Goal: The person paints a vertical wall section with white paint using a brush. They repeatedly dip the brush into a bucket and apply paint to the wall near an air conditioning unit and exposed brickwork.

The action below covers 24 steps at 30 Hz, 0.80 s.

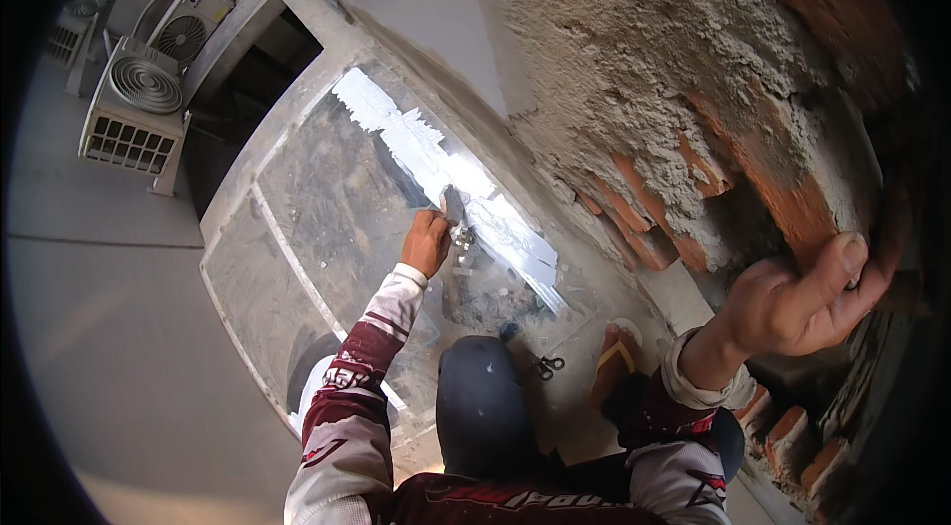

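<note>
My left hand [426, 242] is closed round a small tool with a flat grey blade, which looks like a putty knife [453, 202]. Its blade touches a ragged-edged white strip [416, 144], apparently a coating, that runs diagonally across the grey concrete slab [327, 178]. Small shiny bits [463, 243] lie just beside this hand. At the right, my right hand [797, 307] is raised against the broken brick wall [783, 178]. Its fingers are curled in with the thumb over them. A small dark spot shows by the fingertips, and what they grip is hidden.
Black-handled scissors [548, 367] lie near my foot in a yellow-strapped sandal [616, 352]. A round white-and-dark container [312, 381] is partly behind my left sleeve. Air-conditioner units [139, 114] stand at far left, beside a dark opening [263, 64]. Jagged bricks [792, 436] jut out at lower right.
</note>
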### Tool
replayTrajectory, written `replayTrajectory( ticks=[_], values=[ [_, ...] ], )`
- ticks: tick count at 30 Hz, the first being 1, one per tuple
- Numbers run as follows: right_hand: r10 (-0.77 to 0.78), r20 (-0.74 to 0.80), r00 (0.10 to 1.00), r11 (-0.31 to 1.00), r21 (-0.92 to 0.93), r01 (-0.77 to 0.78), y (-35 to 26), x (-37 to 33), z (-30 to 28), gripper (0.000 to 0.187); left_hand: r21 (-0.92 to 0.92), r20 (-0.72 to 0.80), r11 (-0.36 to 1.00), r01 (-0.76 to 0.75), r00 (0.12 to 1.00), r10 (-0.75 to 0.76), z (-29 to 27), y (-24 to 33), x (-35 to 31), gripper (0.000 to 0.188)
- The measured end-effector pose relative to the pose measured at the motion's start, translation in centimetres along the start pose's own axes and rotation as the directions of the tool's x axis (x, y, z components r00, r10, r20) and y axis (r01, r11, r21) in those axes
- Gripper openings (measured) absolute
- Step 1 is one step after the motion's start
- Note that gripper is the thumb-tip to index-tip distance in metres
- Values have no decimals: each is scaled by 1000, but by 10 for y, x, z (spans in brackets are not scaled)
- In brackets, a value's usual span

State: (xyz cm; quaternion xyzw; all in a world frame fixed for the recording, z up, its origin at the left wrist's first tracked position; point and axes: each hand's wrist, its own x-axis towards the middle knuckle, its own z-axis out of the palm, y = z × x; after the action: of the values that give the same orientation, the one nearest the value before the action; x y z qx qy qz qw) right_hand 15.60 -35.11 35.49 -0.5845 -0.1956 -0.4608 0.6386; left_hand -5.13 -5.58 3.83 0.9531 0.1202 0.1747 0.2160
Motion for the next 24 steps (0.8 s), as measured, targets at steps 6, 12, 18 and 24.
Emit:
replayTrajectory(
  ticks=[6,12,18,24],
  values=[
    [-21,34,999,1000,6,20,-1,3,-2,49,-38,38,993,114,993,-112,-3,14,2,16],
    [-14,56,998,1000,26,12,0,1,-8,44,-75,79,981,179,982,-173,7,35,-12,15],
    [33,79,996,999,-26,-31,-7,-1,-8,45,-265,21,944,195,980,-197,14,52,-29,16],
    [-32,58,998,999,-10,32,-9,1,-12,49,-296,-20,930,219,972,-236,2,76,-40,14]
  ],
)
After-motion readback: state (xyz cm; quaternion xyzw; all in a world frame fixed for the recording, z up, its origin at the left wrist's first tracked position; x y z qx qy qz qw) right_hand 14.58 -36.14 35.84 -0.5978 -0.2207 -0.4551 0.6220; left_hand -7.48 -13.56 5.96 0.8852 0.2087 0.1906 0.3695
